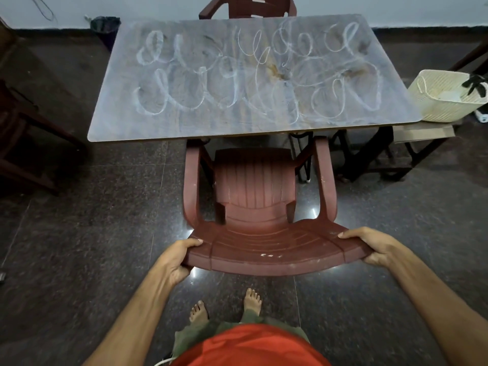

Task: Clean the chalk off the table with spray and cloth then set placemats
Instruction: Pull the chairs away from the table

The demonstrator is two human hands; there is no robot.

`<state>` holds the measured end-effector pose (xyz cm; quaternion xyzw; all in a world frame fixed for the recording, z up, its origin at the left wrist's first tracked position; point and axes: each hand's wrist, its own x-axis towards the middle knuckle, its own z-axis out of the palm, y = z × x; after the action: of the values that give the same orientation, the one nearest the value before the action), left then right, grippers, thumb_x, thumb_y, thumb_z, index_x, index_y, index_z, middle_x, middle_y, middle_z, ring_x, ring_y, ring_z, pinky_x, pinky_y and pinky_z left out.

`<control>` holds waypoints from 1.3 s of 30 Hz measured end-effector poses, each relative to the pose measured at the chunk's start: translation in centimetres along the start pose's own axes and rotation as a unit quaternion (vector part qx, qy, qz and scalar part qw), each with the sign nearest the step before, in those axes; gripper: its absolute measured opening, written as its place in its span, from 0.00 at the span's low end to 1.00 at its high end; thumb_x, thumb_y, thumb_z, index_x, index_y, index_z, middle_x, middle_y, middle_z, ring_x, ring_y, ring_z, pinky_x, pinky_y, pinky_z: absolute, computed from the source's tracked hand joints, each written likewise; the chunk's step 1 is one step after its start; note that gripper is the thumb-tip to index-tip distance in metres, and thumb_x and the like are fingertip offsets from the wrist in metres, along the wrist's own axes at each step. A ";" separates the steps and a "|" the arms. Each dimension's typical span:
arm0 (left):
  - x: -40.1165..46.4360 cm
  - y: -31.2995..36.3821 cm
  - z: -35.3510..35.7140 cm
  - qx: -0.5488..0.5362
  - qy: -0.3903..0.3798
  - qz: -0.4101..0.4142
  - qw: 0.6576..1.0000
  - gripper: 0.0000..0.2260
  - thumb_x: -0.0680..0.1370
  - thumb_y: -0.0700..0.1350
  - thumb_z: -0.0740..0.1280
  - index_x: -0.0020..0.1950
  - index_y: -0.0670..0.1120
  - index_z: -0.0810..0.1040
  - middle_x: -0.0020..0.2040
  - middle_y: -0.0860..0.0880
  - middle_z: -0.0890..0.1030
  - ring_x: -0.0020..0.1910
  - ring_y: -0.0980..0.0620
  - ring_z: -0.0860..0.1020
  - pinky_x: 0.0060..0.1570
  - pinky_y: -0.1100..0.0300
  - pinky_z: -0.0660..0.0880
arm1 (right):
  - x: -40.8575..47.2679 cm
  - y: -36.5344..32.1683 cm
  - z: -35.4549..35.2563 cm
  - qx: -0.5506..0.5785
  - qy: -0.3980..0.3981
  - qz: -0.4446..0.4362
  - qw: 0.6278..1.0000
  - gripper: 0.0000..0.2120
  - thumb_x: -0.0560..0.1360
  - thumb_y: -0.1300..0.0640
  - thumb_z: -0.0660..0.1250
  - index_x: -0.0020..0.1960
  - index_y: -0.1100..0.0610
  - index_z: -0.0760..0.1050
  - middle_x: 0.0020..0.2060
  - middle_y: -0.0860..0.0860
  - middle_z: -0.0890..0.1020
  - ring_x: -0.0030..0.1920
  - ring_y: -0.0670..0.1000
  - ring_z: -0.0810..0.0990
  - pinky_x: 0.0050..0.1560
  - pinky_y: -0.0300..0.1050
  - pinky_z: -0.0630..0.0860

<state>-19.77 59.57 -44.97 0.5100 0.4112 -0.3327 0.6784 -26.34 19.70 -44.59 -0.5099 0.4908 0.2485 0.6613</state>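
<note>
Head view: both hands' grip curled round chair (253, 186) backrest; chair blocks chalked table (184, 122); basket (446, 93) right.

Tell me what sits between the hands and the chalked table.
In the head view, only the chair: left hand and right hand grip its backrest, and its seat reaches under the table edge. Nothing else lies there.

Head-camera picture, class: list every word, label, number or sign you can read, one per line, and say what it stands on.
None can be read.
White chalk marks on the grey rectangular table: loops and scribbles only, no letters.
Small white flecks on the backrest of the reddish-brown plastic chair: too small to tell whether they are print.
</note>
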 end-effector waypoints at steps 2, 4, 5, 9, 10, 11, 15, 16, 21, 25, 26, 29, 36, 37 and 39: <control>0.3 0.1 0.9 -0.009 0.002 0.006 1.000 0.05 0.77 0.30 0.61 0.47 0.36 0.76 0.30 0.44 0.83 0.26 0.51 0.81 0.26 0.62 0.79 | 0.4 -1.2 -0.4 -0.015 -0.004 0.000 1.000 0.15 0.75 0.71 0.66 0.60 0.72 0.74 0.49 0.64 0.84 0.39 0.58 0.85 0.37 0.51 0.84; 0.6 0.2 1.9 -0.016 0.004 0.012 1.000 0.05 0.77 0.30 0.61 0.47 0.37 0.76 0.30 0.44 0.82 0.27 0.51 0.81 0.27 0.62 0.79 | 0.8 -2.5 -1.1 -0.020 -0.010 -0.003 1.000 0.13 0.75 0.71 0.65 0.59 0.72 0.75 0.44 0.64 0.85 0.36 0.57 0.86 0.35 0.49 0.84; 0.7 0.3 2.3 -0.018 0.005 0.013 1.000 0.05 0.76 0.30 0.62 0.47 0.37 0.76 0.30 0.44 0.83 0.28 0.50 0.82 0.28 0.62 0.79 | 1.0 -3.0 -1.4 -0.021 -0.008 -0.006 1.000 0.13 0.75 0.72 0.65 0.58 0.72 0.75 0.43 0.63 0.85 0.36 0.57 0.86 0.34 0.48 0.84; 1.2 -0.2 3.7 -0.025 0.012 0.017 0.999 0.05 0.75 0.30 0.63 0.47 0.37 0.77 0.32 0.44 0.83 0.31 0.49 0.81 0.29 0.62 0.79 | 1.7 -4.2 -2.7 -0.027 0.002 -0.011 1.000 0.15 0.74 0.71 0.66 0.60 0.72 0.75 0.43 0.64 0.85 0.36 0.57 0.86 0.33 0.47 0.83; 1.3 -0.5 3.8 -0.023 0.015 0.018 0.999 0.05 0.75 0.30 0.63 0.47 0.37 0.77 0.34 0.43 0.83 0.33 0.48 0.81 0.29 0.62 0.79 | 1.8 -4.1 -2.9 -0.026 -0.002 -0.009 1.000 0.15 0.74 0.71 0.66 0.60 0.72 0.75 0.44 0.64 0.85 0.36 0.57 0.86 0.33 0.47 0.83; 1.4 -0.9 3.9 -0.023 0.021 0.019 0.999 0.06 0.75 0.29 0.63 0.48 0.36 0.77 0.37 0.42 0.82 0.35 0.47 0.81 0.29 0.61 0.79 | 1.8 -3.9 -3.1 -0.027 -0.008 -0.006 1.000 0.14 0.74 0.71 0.66 0.59 0.72 0.75 0.44 0.64 0.85 0.36 0.57 0.86 0.32 0.47 0.83; 1.8 -1.6 4.1 -0.023 0.040 0.025 0.999 0.08 0.74 0.30 0.65 0.52 0.35 0.77 0.47 0.38 0.81 0.41 0.44 0.80 0.38 0.56 0.80 | 2.1 -3.2 -4.0 -0.016 -0.018 -0.003 1.000 0.12 0.75 0.70 0.65 0.58 0.72 0.75 0.44 0.64 0.84 0.36 0.57 0.86 0.32 0.47 0.83; 1.9 -1.8 4.2 -0.022 0.045 0.027 0.998 0.07 0.74 0.29 0.65 0.51 0.35 0.78 0.45 0.38 0.81 0.40 0.45 0.80 0.38 0.56 0.80 | 2.1 -3.1 -4.2 -0.010 -0.019 -0.004 1.000 0.12 0.75 0.70 0.64 0.58 0.71 0.75 0.44 0.64 0.84 0.35 0.57 0.86 0.31 0.47 0.83; 2.1 -1.7 5.0 -0.020 0.050 0.033 0.998 0.05 0.73 0.30 0.65 0.47 0.36 0.78 0.37 0.42 0.82 0.37 0.46 0.80 0.36 0.57 0.80 | 2.0 -3.4 -4.6 0.001 -0.001 -0.009 1.000 0.21 0.67 0.70 0.68 0.59 0.71 0.75 0.44 0.64 0.85 0.36 0.57 0.86 0.31 0.46 0.82; 2.4 -0.8 5.4 -0.017 0.047 0.037 0.998 0.06 0.73 0.30 0.65 0.49 0.36 0.78 0.42 0.40 0.81 0.39 0.46 0.80 0.33 0.59 0.80 | 2.3 -4.6 -4.3 -0.017 0.017 -0.015 1.000 0.25 0.63 0.69 0.70 0.60 0.72 0.74 0.46 0.64 0.85 0.38 0.57 0.86 0.33 0.47 0.83; 2.4 -0.5 5.5 -0.014 0.043 0.038 0.998 0.06 0.73 0.30 0.65 0.49 0.36 0.77 0.43 0.40 0.81 0.39 0.46 0.80 0.34 0.59 0.80 | 2.3 -4.8 -4.2 -0.020 0.018 -0.016 1.000 0.25 0.63 0.69 0.70 0.60 0.72 0.74 0.45 0.64 0.85 0.38 0.57 0.86 0.32 0.47 0.83; 2.8 0.1 5.8 -0.010 0.032 0.037 0.999 0.09 0.73 0.30 0.65 0.52 0.35 0.78 0.45 0.39 0.81 0.40 0.45 0.79 0.40 0.56 0.79 | 2.5 -5.4 -4.0 -0.018 0.012 -0.021 1.000 0.23 0.64 0.70 0.69 0.59 0.71 0.75 0.43 0.64 0.85 0.37 0.57 0.86 0.31 0.46 0.82; 2.6 0.8 6.2 -0.003 0.033 0.037 0.999 0.05 0.73 0.29 0.65 0.44 0.37 0.78 0.33 0.43 0.82 0.33 0.48 0.79 0.29 0.61 0.79 | 2.9 -5.6 -4.1 -0.012 0.005 -0.012 1.000 0.13 0.73 0.71 0.66 0.57 0.71 0.74 0.40 0.63 0.85 0.35 0.56 0.86 0.30 0.45 0.82; 2.6 0.9 6.2 -0.001 0.030 0.038 0.999 0.05 0.73 0.29 0.65 0.45 0.37 0.78 0.34 0.43 0.82 0.33 0.48 0.80 0.30 0.61 0.79 | 3.0 -5.6 -4.1 -0.019 0.009 -0.012 1.000 0.12 0.74 0.70 0.65 0.57 0.71 0.75 0.40 0.63 0.85 0.35 0.56 0.86 0.29 0.45 0.81; 2.2 1.1 6.4 0.011 0.024 0.040 0.999 0.06 0.73 0.31 0.66 0.48 0.37 0.79 0.39 0.43 0.82 0.34 0.49 0.80 0.31 0.61 0.79 | 2.8 -5.5 -3.9 -0.025 0.023 -0.018 0.999 0.11 0.75 0.68 0.66 0.57 0.70 0.75 0.40 0.62 0.85 0.34 0.56 0.86 0.29 0.45 0.81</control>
<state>-16.43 53.64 -45.59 0.5415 0.4031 -0.2971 0.6753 -22.18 13.69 -44.76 -0.5403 0.4908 0.2369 0.6411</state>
